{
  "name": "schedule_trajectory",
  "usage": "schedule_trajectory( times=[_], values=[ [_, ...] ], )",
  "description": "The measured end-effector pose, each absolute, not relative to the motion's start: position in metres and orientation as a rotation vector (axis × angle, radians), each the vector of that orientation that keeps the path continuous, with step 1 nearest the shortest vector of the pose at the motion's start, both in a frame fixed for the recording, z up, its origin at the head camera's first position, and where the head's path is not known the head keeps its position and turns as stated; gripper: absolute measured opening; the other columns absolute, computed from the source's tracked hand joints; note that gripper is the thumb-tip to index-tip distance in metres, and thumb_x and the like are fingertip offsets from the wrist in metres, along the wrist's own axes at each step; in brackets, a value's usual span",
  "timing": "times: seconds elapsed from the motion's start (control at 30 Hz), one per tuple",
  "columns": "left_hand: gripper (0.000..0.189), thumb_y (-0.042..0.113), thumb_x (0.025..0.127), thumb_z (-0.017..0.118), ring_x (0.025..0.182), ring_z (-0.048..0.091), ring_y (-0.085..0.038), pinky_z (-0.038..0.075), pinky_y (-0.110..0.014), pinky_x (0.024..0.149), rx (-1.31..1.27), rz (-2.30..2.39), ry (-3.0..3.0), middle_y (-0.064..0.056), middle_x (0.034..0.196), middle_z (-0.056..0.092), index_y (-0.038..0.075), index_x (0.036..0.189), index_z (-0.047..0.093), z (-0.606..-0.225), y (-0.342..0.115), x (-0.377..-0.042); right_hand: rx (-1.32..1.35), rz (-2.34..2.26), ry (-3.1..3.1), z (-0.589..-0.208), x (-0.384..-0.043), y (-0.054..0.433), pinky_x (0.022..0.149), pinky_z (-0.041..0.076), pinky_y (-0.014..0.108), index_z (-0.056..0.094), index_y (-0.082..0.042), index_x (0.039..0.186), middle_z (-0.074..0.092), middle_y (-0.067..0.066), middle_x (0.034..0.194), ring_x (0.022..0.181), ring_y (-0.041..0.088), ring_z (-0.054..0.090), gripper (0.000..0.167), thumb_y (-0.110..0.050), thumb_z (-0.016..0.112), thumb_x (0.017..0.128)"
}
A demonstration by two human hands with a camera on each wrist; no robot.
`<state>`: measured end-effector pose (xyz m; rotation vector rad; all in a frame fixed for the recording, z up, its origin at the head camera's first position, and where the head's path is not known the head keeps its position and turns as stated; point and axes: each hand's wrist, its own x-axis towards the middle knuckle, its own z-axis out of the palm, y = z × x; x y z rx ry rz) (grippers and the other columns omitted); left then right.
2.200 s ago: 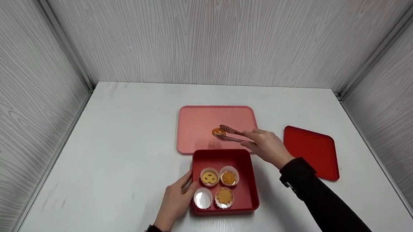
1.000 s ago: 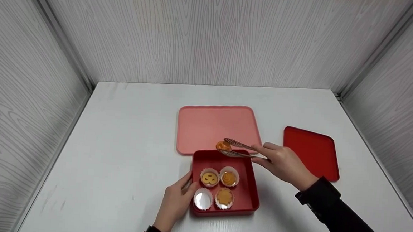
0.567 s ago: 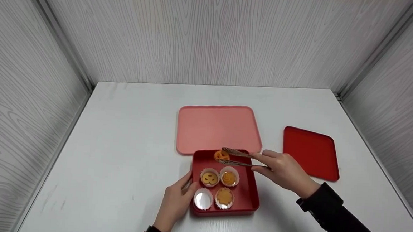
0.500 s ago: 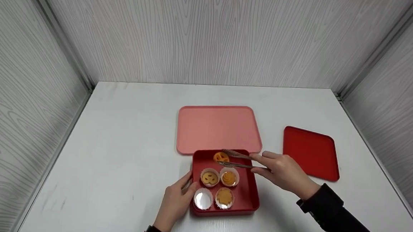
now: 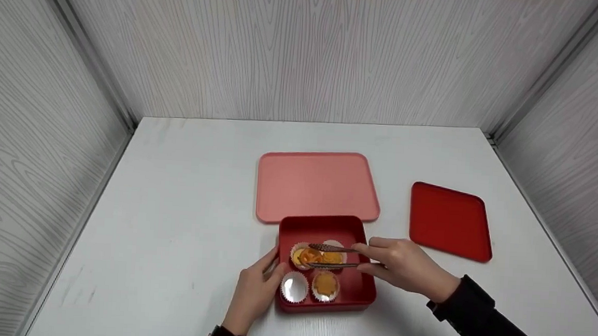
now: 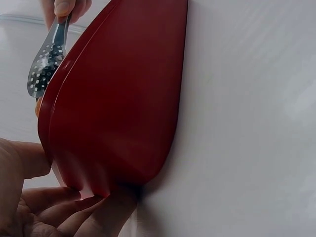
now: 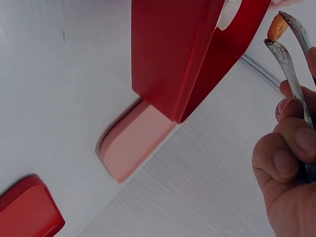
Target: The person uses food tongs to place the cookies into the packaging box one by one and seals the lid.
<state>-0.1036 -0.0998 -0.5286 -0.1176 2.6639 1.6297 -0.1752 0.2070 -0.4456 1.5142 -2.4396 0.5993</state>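
Table (image 5: 181,223), red box (image 5: 326,309) on it. Left hand (image 5: 255,288) grips its wall at 8 o'clock; right hand (image 5: 410,265), box's 3 o'clock, pinches tongs (image 5: 325,247). Orange cookie (image 5: 311,256) between tong tips, over box: right hand's 9 o'clock, left hand's 2 o'clock.

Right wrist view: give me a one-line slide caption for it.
Right hand grips perforated tongs pinching an orange piece over the red box, pink tray and red tray partly in view.
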Motion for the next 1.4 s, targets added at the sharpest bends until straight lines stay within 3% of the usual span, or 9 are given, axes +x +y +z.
schedule_trajectory(
  times=[0.13,0.33,0.53,0.87,1.4],
  values=[
    [0.053,0.033,0.103,0.061,0.134,0.055,-0.037,0.042,-0.053,0.113,-0.126,1.635,2.660,-0.014,0.144,0.059,0.010,0.151,0.052,-0.528,-0.100,-0.103,1.554,0.615,-2.468,-0.448,-0.173,0.204,0.057,0.042,0.008,0.074,-0.008,0.122,0.064,-0.004,0.081,0.063,0.001,0.050,0.036,-0.022,0.081,0.089],
    [0.054,0.034,0.103,0.061,0.136,0.053,-0.037,0.041,-0.053,0.114,-0.131,1.641,2.660,-0.013,0.144,0.059,0.010,0.151,0.052,-0.529,-0.100,-0.103,1.616,0.579,-2.467,-0.450,-0.169,0.199,0.055,0.035,0.008,0.076,-0.009,0.117,0.054,-0.006,0.074,0.062,0.000,0.041,0.031,-0.021,0.081,0.089],
    [0.054,0.032,0.104,0.060,0.129,0.059,-0.036,0.045,-0.051,0.111,-0.084,1.663,2.657,-0.018,0.142,0.060,0.005,0.150,0.051,-0.530,-0.100,-0.104,1.678,0.556,-2.421,-0.450,-0.166,0.192,0.057,0.035,0.010,0.076,-0.006,0.115,0.052,-0.004,0.074,0.063,0.002,0.040,0.033,-0.016,0.085,0.084],
    [0.053,0.031,0.103,0.061,0.132,0.057,-0.036,0.045,-0.051,0.111,-0.105,1.645,2.672,-0.016,0.142,0.060,0.007,0.150,0.052,-0.530,-0.100,-0.105,1.728,0.518,-2.362,-0.455,-0.165,0.183,0.055,0.040,0.012,0.077,-0.009,0.106,0.056,-0.005,0.074,0.061,0.002,0.048,0.028,-0.019,0.086,0.082],
    [0.054,0.034,0.103,0.061,0.134,0.055,-0.037,0.042,-0.053,0.113,-0.120,1.620,2.677,-0.014,0.144,0.059,0.009,0.150,0.052,-0.529,-0.099,-0.104,1.717,0.474,-2.377,-0.460,-0.165,0.178,0.056,0.049,0.016,0.078,-0.007,0.107,0.061,-0.003,0.078,0.064,0.004,0.061,0.029,-0.021,0.086,0.083]
  ],
)
